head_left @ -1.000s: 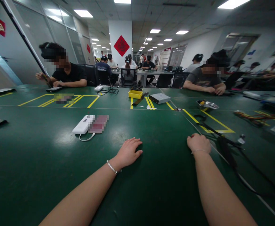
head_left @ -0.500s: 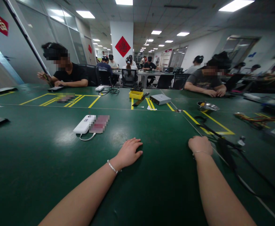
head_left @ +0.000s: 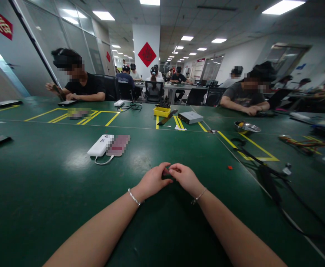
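My left hand [head_left: 151, 183] is at the middle of the green table [head_left: 68, 207], its fingers curved and its thumb apart from them. My right hand [head_left: 188, 180] meets it from the right, its fingers bent and pinched together at the left hand's fingertips. A small dark reddish patch shows between the two hands; I cannot make out what it is. Off to the right, a tiny red piece [head_left: 230, 167] lies alone on the table.
A white power bank [head_left: 100, 145] lies left of my hands, cabled to a blurred phone-like slab [head_left: 118, 145]. Black cables [head_left: 268, 181] run along the right. Further back are a yellow bin [head_left: 162, 111], a grey box [head_left: 190, 117] and a metal bowl [head_left: 247, 127]. Two people sit across the table.
My right hand has moved left from beside the cables to my left hand, and the tiny red piece now shows there. My left hand's spread fingers have curled.
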`<state>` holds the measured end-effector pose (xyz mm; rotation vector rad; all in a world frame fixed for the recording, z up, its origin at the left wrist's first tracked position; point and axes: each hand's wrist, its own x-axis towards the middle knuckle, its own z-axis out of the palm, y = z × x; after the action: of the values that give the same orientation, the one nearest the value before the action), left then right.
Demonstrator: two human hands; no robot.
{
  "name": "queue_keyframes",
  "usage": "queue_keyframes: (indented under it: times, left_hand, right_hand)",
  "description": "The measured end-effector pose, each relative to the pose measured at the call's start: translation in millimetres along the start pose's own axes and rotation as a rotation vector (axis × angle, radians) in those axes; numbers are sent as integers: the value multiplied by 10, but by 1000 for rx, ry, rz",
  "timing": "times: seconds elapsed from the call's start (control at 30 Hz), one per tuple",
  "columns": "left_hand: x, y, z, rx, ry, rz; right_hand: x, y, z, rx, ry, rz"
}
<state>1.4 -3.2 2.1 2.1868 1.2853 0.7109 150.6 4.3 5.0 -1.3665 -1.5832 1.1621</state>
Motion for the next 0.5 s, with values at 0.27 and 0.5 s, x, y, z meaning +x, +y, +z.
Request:
queue_keyframes:
  times: [0.27,0.5]
  left_hand:
    - [7,4,-11,-82,18,17]
    - [20,-52,-10,-223,51,-78]
  right_hand:
    - [-28,15,57,-276,-7,-149]
    - [55,125,-823,-944,494,-77]
